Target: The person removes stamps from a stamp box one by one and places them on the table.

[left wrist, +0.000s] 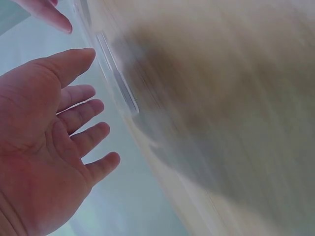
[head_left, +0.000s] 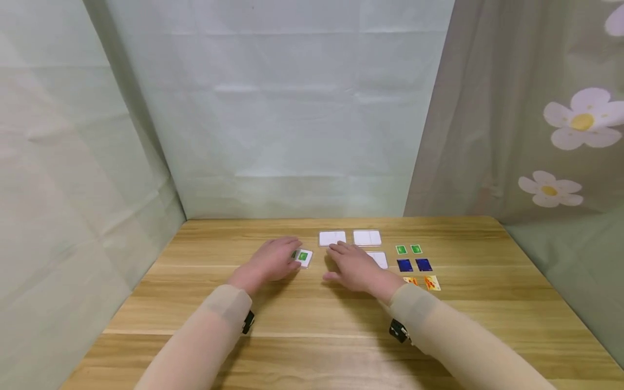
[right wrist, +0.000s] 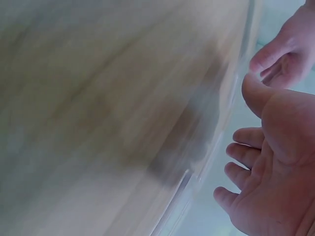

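My left hand (head_left: 275, 259) is held low over a white, clear-edged card (head_left: 305, 264) at the left of the group. Small green picture squares (head_left: 303, 256) lie on this card, partly covered by the fingers. In the left wrist view the left palm (left wrist: 44, 147) faces the table, its fingers loosely extended and nothing in them. My right hand (head_left: 358, 266) hovers to the right with fingers spread, partly covering another white card (head_left: 378, 259). The right wrist view shows the right palm (right wrist: 280, 162) with relaxed fingers and nothing held.
Two more white cards, one at back left (head_left: 332, 238) and one at back right (head_left: 366, 238), lie beyond the right hand. Right of it are pairs of small squares: green (head_left: 401, 249), dark blue (head_left: 405, 265) and orange-yellow (head_left: 432, 283). Cloth curtains (head_left: 302, 119) surround the wooden table (head_left: 312, 346).
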Demonstrator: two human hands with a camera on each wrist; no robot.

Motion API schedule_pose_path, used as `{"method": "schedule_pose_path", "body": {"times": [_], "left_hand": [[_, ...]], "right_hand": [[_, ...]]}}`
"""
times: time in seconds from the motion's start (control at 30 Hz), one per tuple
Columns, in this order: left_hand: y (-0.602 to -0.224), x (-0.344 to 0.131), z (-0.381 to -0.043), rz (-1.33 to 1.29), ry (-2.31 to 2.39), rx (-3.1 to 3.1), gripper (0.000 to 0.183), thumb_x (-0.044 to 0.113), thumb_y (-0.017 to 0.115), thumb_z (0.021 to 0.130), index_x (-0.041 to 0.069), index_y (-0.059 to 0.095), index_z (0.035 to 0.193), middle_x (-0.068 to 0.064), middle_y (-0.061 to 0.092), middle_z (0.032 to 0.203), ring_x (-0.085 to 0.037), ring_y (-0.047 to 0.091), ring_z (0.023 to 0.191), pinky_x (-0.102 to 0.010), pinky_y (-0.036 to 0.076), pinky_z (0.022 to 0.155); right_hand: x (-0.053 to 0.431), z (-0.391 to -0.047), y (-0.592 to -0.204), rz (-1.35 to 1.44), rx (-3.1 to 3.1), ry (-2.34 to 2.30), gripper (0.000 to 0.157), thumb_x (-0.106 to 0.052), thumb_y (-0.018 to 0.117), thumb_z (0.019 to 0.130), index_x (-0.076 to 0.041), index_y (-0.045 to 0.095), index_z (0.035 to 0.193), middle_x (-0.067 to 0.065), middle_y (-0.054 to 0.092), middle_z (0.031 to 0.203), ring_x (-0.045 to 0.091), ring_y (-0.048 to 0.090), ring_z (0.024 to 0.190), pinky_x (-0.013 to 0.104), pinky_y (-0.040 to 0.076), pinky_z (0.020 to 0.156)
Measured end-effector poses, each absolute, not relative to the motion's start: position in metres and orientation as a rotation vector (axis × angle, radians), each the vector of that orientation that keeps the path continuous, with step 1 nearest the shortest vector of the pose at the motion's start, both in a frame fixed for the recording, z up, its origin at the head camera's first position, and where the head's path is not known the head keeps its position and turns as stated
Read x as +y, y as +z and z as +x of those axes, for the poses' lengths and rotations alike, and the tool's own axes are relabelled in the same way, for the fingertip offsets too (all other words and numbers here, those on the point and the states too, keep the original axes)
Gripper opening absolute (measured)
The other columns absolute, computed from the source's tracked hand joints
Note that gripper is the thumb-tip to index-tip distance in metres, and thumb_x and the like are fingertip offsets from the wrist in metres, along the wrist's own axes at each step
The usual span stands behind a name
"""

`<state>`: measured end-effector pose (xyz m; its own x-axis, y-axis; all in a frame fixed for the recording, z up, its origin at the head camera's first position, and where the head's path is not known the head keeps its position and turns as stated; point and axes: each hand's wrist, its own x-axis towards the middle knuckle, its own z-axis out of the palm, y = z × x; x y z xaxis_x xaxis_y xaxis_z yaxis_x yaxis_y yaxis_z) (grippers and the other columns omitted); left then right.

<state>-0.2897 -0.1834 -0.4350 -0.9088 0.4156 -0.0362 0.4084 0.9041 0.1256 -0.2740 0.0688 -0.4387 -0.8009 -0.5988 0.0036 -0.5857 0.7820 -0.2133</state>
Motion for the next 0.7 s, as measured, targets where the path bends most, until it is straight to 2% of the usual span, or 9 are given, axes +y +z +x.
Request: {"method": "schedule_pose_path", "body": {"times": [0.2,0.43,0.7], "left_hand": [[-0.434,-0.193,-0.288,0.611,0.205,2.992,0.061,0.03,0.072,0.109,0.001,0.054,0.16,-0.018,0.05,0.166,-0.038,0.044,0.156,-0.057,0.032,0.128],[-0.436,-0.204,-0.287,0.634,0.246,3.014,0.058,0.026,0.073,0.108,-0.003,0.056,0.156,-0.022,0.055,0.161,-0.04,0.05,0.151,-0.058,0.038,0.125],[-0.44,-0.212,-0.29,0.602,0.398,2.993,0.055,0.023,0.074,0.108,-0.002,0.058,0.154,-0.022,0.059,0.157,-0.041,0.055,0.145,-0.057,0.041,0.122]], "right_hand": [[0.059,-0.27,-0.442,-1.063,2.901,-0.326,0.071,-0.045,0.07,0.109,0.004,0.054,0.158,0.022,0.048,0.167,0.042,0.04,0.157,0.056,0.029,0.13],[0.05,-0.266,-0.447,-1.078,2.885,-0.354,0.074,-0.048,0.07,0.108,0.004,0.053,0.159,0.022,0.048,0.167,0.042,0.039,0.158,0.054,0.028,0.13],[0.04,-0.266,-0.451,-1.116,2.891,-0.326,0.073,-0.05,0.069,0.108,0.001,0.055,0.158,0.021,0.051,0.165,0.043,0.041,0.157,0.055,0.032,0.129]]}}
